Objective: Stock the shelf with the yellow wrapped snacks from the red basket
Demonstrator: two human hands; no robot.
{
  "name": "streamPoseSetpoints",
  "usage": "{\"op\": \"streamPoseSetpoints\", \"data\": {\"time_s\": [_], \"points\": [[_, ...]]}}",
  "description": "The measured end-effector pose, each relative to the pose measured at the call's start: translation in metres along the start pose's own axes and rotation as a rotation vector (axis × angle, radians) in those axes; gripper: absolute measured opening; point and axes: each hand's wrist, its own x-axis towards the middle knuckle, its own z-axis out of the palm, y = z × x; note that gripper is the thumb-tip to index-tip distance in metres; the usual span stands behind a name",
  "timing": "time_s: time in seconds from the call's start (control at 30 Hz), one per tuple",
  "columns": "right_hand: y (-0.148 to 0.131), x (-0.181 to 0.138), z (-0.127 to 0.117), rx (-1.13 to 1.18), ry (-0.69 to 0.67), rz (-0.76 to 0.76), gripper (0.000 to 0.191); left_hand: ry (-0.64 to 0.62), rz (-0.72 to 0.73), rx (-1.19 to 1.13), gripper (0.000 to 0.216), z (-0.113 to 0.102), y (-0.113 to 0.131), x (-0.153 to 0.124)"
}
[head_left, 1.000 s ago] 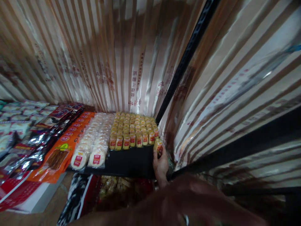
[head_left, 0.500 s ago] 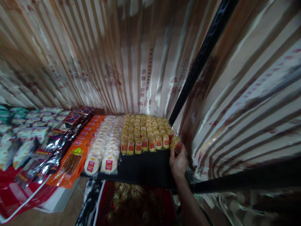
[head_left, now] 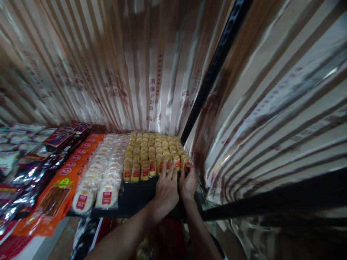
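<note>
Several rows of small yellow snack packs with red labels (head_left: pixel 151 151) stand on a black shelf (head_left: pixel 135 196) in the corner. My left hand (head_left: pixel 166 187) lies with its fingers stretched out against the front row of these packs. Close beside it, my right hand (head_left: pixel 188 182) has its fingers curled round the rightmost yellow pack (head_left: pixel 186 161) at the end of the front row. Both forearms reach up from the bottom of the view.
Left of the yellow packs lie round white cakes in clear wrap (head_left: pixel 104 180), orange packets (head_left: pixel 58 187) and dark foil bags (head_left: pixel 29 162). Striped shiny curtains (head_left: pixel 130 65) hang behind and to the right. A black pole (head_left: pixel 214 68) rises at the corner.
My left hand has come in and rests on the front row. My right hand stays at the rightmost pack. The camera shifted a little.
</note>
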Motion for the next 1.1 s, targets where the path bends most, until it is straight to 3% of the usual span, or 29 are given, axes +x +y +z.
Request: {"op": "streamPoseSetpoints", "data": {"time_s": [0.13, 0.23, 0.53, 0.7, 0.9, 1.1], "points": [[0.005, 0.004, 0.006, 0.126, -0.053, 0.002, 0.032, -0.041, 0.134, 0.317, 0.048, 0.016, -0.025, 0.019], [0.007, 0.004, 0.010, 0.187, -0.047, -0.033, 0.029, -0.036, 0.147, 0.498, 0.045, 0.028, -0.032, 0.024], [0.005, 0.000, 0.012, 0.072, -0.114, -0.029, 0.032, -0.034, 0.103, 0.505, 0.047, 0.030, -0.037, 0.021], [0.004, -0.002, 0.012, 0.081, -0.087, -0.053, 0.032, -0.006, 0.140, 0.515, 0.045, 0.029, -0.037, 0.020], [0.002, -0.006, 0.001, 0.153, -0.094, -0.104, 0.035, -0.006, 0.133, 0.279, 0.048, 0.024, -0.024, 0.007], [-0.001, -0.044, -0.024, 0.242, -0.163, -0.071, 0.042, -0.080, -0.009, -0.199, 0.061, 0.019, 0.005, -0.048]]}}
